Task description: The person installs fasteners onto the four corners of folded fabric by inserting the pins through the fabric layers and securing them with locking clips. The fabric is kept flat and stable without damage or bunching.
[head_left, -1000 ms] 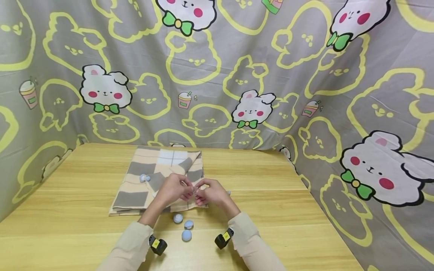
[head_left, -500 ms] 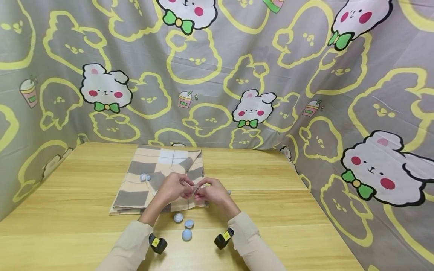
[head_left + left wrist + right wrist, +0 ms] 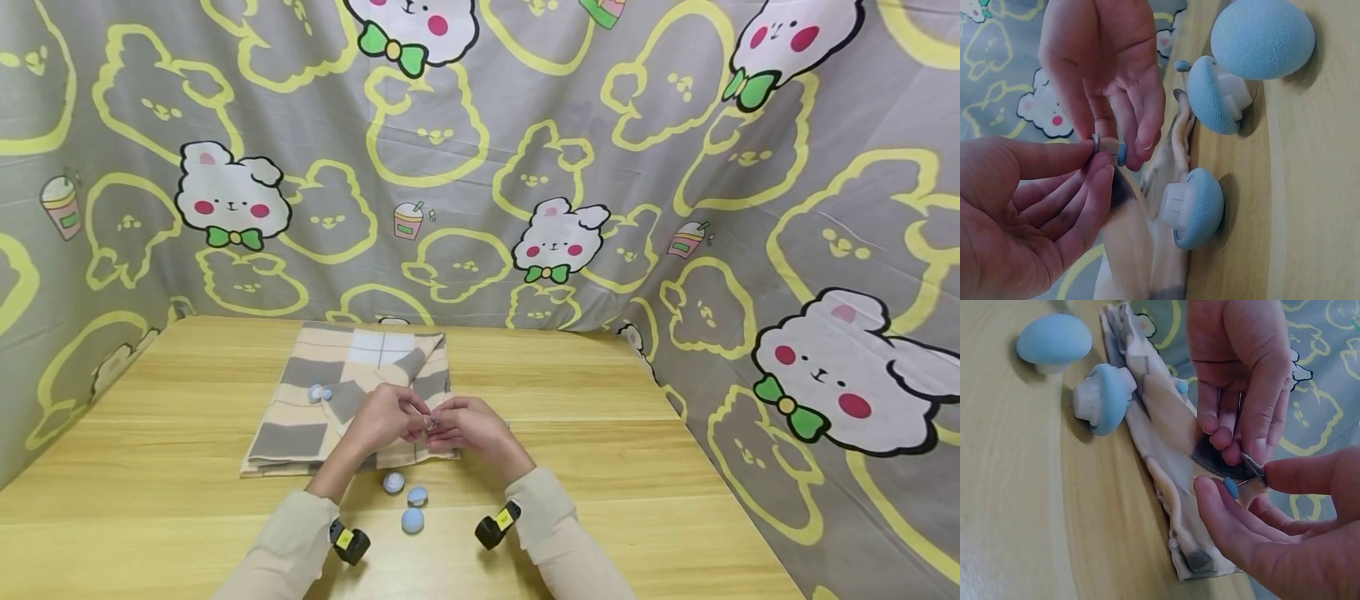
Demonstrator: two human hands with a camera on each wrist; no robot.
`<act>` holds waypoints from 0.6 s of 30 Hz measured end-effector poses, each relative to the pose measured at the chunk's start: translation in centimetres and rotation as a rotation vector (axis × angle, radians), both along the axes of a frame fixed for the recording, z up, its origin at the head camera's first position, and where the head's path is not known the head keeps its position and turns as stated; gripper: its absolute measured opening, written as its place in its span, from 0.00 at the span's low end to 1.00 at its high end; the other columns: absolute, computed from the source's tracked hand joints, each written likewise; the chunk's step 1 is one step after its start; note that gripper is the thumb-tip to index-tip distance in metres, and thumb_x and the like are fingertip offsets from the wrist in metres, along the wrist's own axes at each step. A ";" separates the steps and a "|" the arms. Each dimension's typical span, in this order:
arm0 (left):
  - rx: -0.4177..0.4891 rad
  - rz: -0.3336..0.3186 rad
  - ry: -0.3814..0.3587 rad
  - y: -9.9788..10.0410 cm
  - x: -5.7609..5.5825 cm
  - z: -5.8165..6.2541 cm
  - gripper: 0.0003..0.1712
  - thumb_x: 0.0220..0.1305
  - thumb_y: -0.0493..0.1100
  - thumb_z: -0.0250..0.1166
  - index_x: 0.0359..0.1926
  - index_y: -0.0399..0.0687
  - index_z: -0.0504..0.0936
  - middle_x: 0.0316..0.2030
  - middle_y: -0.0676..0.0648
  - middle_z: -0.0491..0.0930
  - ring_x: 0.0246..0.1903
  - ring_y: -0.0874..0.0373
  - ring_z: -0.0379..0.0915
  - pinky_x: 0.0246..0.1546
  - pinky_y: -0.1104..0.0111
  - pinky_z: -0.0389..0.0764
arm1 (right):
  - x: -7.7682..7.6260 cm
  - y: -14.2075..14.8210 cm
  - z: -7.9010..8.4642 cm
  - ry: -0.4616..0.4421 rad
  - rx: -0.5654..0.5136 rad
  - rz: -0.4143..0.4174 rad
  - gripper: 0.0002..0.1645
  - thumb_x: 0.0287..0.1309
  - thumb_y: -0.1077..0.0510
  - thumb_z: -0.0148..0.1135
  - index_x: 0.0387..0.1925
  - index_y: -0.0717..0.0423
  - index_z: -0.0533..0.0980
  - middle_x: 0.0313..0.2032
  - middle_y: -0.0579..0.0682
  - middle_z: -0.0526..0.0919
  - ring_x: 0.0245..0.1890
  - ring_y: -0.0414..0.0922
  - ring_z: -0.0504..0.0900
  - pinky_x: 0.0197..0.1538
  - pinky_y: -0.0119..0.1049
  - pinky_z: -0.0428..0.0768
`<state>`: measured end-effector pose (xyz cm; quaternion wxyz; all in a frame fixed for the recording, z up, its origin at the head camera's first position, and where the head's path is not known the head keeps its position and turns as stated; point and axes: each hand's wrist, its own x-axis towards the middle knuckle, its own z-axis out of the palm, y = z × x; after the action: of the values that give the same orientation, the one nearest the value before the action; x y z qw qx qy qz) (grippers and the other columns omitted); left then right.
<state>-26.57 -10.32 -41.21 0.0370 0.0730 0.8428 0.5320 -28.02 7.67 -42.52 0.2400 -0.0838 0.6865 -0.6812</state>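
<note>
A folded plaid blanket [image 3: 288, 439] lies on the table, its near right corner lifted between both hands. My left hand [image 3: 384, 419] pinches the cloth edge with thumb and fingers. My right hand [image 3: 474, 431] has its thumb on the grey side of the cloth and a fingertip by the small blue head of a pin [image 3: 1230, 487], pinching pin and cloth between them. The pin's thin shaft appears to run into the cloth; its tip is hidden. Nearer the wrists lie mushroom-shaped blue clips: one [image 3: 393, 482], another [image 3: 417, 497], and a third [image 3: 412, 521].
Another blue-and-white clip [image 3: 319, 393] sits on the blanket's left part. A small blue thing [image 3: 507, 426] shows partly behind my right hand. A patterned grey curtain [image 3: 465, 167] surrounds the wooden table [image 3: 585, 392] at the back and sides.
My right hand's fingers have straightened and shifted slightly at the cloth corner. My left hand keeps its pinch in nearly the same spot. Blanket and loose clips have not moved.
</note>
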 end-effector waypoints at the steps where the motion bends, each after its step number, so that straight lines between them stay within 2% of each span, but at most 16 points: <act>1: -0.008 0.000 0.001 0.0 0.0 0.0 0.03 0.58 0.31 0.72 0.32 0.35 0.85 0.24 0.41 0.87 0.22 0.49 0.85 0.28 0.59 0.87 | 0.0 -0.1 0.0 0.001 -0.001 -0.005 0.15 0.70 0.64 0.56 0.50 0.74 0.74 0.37 0.59 0.85 0.35 0.46 0.86 0.49 0.44 0.86; 7: -0.030 0.005 0.015 0.2 0.1 0.1 0.02 0.57 0.31 0.72 0.31 0.37 0.86 0.23 0.43 0.86 0.21 0.51 0.84 0.27 0.59 0.86 | -0.1 -0.2 -0.3 0.004 -0.008 -0.029 0.13 0.69 0.65 0.56 0.48 0.73 0.74 0.34 0.55 0.85 0.34 0.46 0.86 0.48 0.43 0.86; 18: -0.038 -0.001 0.033 0.3 0.2 -0.2 0.02 0.56 0.31 0.72 0.31 0.37 0.86 0.22 0.45 0.86 0.20 0.53 0.83 0.26 0.62 0.85 | -0.1 -0.4 -0.5 0.031 -0.036 -0.092 0.12 0.66 0.68 0.57 0.46 0.77 0.75 0.34 0.57 0.86 0.33 0.45 0.87 0.49 0.44 0.86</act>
<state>-26.41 -9.98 -41.37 0.0250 0.0816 0.8532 0.5145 -28.09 7.32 -43.07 0.1962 -0.0673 0.6811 -0.7022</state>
